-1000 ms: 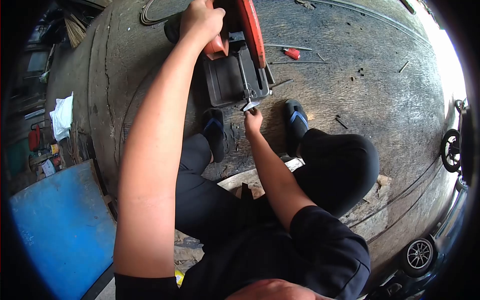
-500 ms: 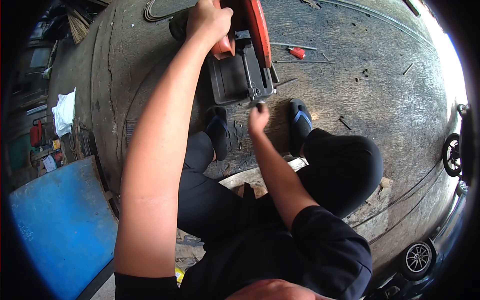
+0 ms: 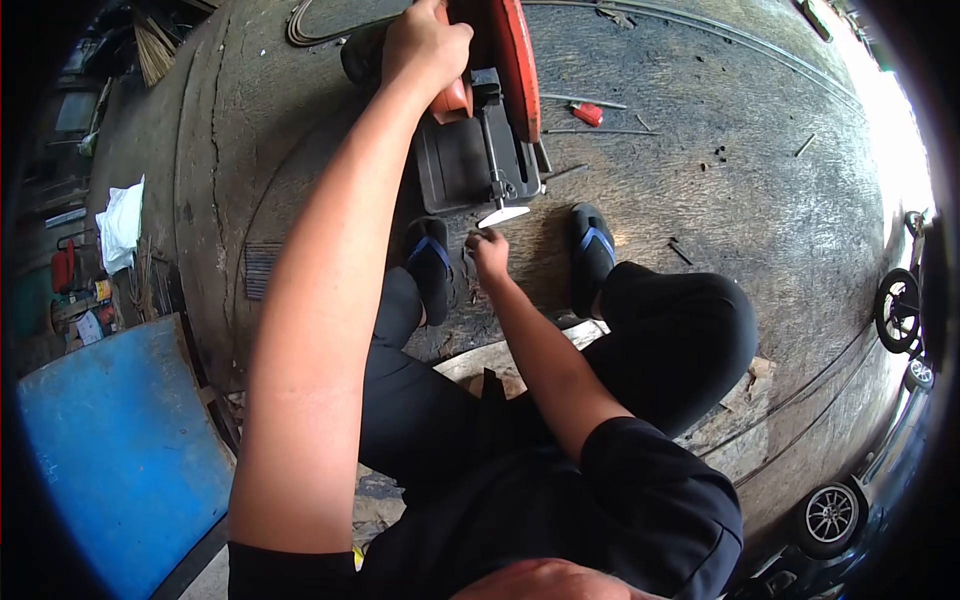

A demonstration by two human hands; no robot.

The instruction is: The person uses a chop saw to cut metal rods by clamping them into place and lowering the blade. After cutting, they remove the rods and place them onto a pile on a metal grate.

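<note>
Cut-off saw (image 3: 515, 80) on floor (image 3: 690, 210); may rock, in my judgement, if left grip (image 3: 428, 45), wrapped round its red handle (image 3: 456, 103), pulls sideways. Vise screw (image 3: 490, 145): long axis fore-and-aft, crank end nearest the body. Right grip (image 3: 489, 255) beside crank handle (image 3: 503, 217), which lies crosswise, tilted; contact cannot be told; poor hold could slip.

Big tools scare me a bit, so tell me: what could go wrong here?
The flip-flops close to the saw might not protect against something heavy dropping. The right hand is very close to the clamp handle, so it might get bumped or pinched if that turns. And the thin rod lying nearby could perhaps trip someone.
</note>
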